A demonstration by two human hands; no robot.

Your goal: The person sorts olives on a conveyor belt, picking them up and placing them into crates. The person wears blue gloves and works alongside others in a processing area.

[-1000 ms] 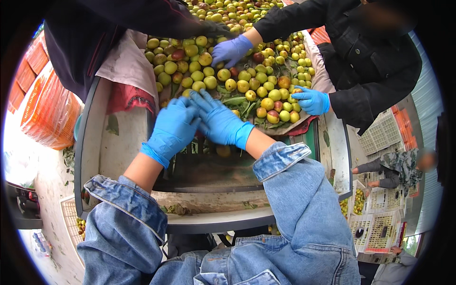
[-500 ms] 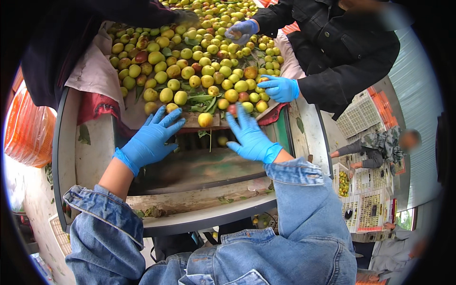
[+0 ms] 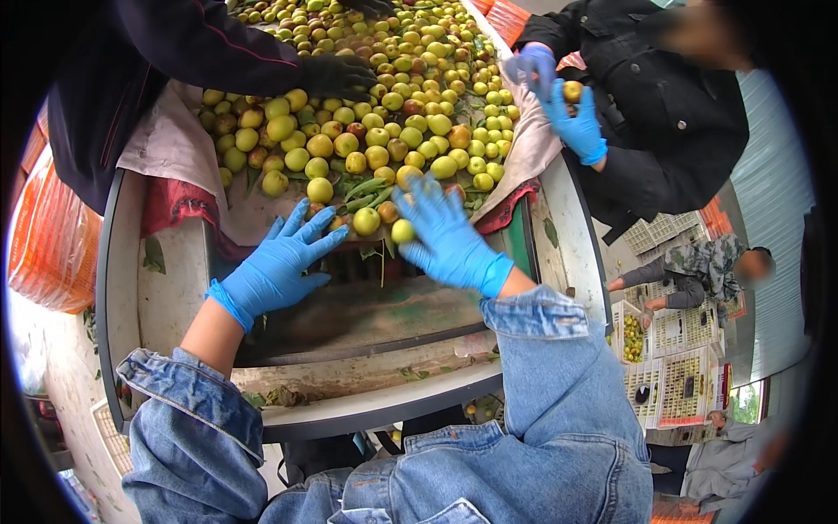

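Note:
Small round yellow-green fruits (image 3: pixel 319 189), some blushed red, lie thickly over a cloth-lined sloping table. My left hand (image 3: pixel 278 262), in a blue glove, has its fingers spread at the table's lower lip, close to a reddish fruit (image 3: pixel 320 217). My right hand (image 3: pixel 449 237), gloved alike and a little blurred, lies with fingers stretched over fruits at the front of the heap. Just left of its thumb, a green fruit (image 3: pixel 402 231) sits at the edge above the dark slot. Beside it are another green fruit (image 3: pixel 367 221) and some leaves (image 3: pixel 367 188). Neither hand grips anything.
Across on the right, a co-worker's gloved hand (image 3: pixel 576 127) holds up a fruit. From the left reaches another co-worker's dark-gloved hand (image 3: pixel 340 77). A pink cloth (image 3: pixel 170 140) covers the table's side. Pale crates (image 3: pixel 676 384) and a crouching person (image 3: pixel 711 271) are at right.
My right hand has moved left and slightly up across the front fruits; my left hand has shifted slightly down. The right co-worker's hands have lifted off the heap, with a fruit.

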